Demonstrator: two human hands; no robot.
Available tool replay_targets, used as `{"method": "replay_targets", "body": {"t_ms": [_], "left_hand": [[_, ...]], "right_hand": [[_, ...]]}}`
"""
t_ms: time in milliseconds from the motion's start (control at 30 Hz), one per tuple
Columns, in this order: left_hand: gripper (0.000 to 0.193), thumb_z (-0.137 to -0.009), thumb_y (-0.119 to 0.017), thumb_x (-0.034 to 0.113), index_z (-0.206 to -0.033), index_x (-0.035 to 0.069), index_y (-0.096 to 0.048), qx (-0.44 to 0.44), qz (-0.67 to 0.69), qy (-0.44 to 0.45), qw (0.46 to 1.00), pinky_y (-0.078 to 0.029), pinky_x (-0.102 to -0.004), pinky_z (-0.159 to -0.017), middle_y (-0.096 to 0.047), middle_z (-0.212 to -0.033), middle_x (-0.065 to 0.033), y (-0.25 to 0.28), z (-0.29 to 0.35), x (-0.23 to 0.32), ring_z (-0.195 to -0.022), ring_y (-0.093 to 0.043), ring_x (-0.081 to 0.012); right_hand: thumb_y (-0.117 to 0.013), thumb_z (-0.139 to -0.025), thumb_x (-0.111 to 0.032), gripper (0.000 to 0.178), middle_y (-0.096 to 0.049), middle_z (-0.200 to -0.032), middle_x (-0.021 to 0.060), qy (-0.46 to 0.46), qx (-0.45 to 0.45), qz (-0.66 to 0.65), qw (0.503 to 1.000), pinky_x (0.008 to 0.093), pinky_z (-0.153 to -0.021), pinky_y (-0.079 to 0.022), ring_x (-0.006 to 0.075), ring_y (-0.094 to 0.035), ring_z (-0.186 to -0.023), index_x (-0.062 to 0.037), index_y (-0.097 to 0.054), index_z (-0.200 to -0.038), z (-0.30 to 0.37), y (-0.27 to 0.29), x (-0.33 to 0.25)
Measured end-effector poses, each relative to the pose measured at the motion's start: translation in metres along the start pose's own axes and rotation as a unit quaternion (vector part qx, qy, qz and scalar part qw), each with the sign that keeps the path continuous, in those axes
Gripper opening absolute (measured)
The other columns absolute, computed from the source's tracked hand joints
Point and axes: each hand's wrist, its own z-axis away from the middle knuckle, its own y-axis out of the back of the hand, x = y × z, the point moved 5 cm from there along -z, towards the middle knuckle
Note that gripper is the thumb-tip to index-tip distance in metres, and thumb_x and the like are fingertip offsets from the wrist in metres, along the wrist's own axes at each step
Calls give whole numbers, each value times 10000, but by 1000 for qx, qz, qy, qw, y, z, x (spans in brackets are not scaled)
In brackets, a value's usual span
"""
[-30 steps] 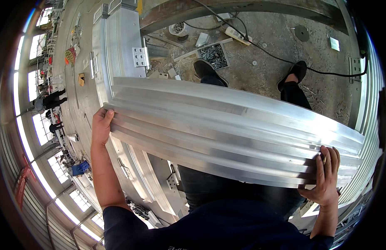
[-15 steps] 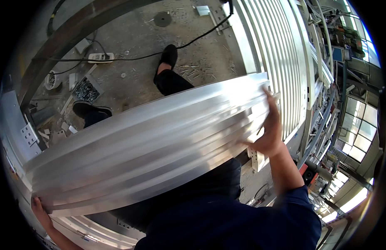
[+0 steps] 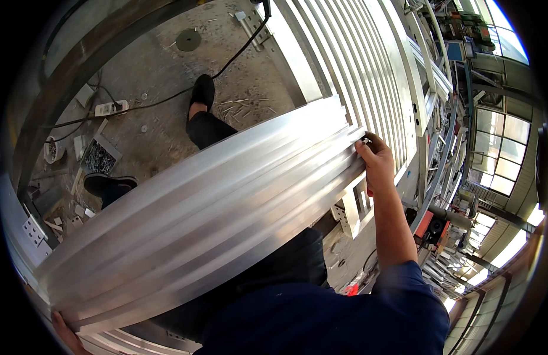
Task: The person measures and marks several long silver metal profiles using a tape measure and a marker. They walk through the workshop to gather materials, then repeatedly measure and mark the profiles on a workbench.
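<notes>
A long, silver ribbed metal panel lies slantwise before my body, from the lower left up to the right. At its far right end my right hand is closed, thumb and fingers pinching the edge. A small dark spot shows by those fingertips, too small to make out. My left hand grips the lower left corner, its fingers partly hidden by the panel. Past the right end stands a pale slatted metal frame; the panel's end overlaps it in view, and I cannot tell whether they touch.
A black cable crosses the floor to a white power strip. Beside it are a tray of small metal fasteners and a white bucket. A thick curved metal beam runs along the left. Metal scraps litter the floor around my feet.
The panel's right end has shifted left in view as the picture turned. My right hand, formerly spread open against the end, now pinches its edge. The left hand stays at its corner.
</notes>
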Motion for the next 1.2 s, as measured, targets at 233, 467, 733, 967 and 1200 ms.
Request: {"method": "replay_targets", "body": {"t_ms": [233, 467, 733, 967, 1200], "left_hand": [[679, -964, -541, 497, -1358, -51, -463, -1, 18, 14, 1000, -286, -374, -1090, -492, -1366, -149, 5, -4, -13, -1260, -429, -248], [749, -951, -540, 532, -1396, -60, -426, 4, -6, 24, 1000, -260, -376, -1119, -459, -1416, -165, 13, -11, -28, -1300, -407, -255], [726, -949, -540, 538, -1373, -44, -454, -16, 28, 12, 999, -284, -382, -1094, -499, -1362, -157, 4, -7, -21, -1266, -430, -261], [662, -970, -517, 519, -1345, -25, -481, -14, 29, 22, 999, -346, -368, -1040, -536, -1313, -123, -17, 6, 4, -1208, -481, -241], [655, -971, -512, 525, -1325, -26, -495, -24, 8, 18, 1000, -360, -359, -1027, -547, -1282, -121, -23, 5, 18, -1185, -494, -238]], "right_hand": [[-707, -870, -141, 570, -651, -886, 82, 23, 11, -4, 1000, 248, -711, -470, 126, -607, -762, 176, -457, -1272, 5, 4, 2], [-703, -869, -135, 546, -645, -817, 67, 34, 6, 18, 999, 237, -684, -463, 115, -599, -736, 167, -468, -1258, -3, 7, 3], [-696, -865, -121, 509, -640, -786, 67, 32, -1, 14, 999, 231, -668, -455, 104, -590, -715, 151, -481, -1237, -5, 9, 1], [-684, -866, -80, 416, -630, -754, 47, 31, -4, 35, 999, 231, -601, -440, 94, -587, -665, 122, -520, -1189, -6, 9, -6], [-714, -873, -132, 392, -619, -746, 36, 45, 0, 40, 998, 228, -601, -435, 84, -575, -661, 98, -547, -1145, -6, 11, -8]]}}
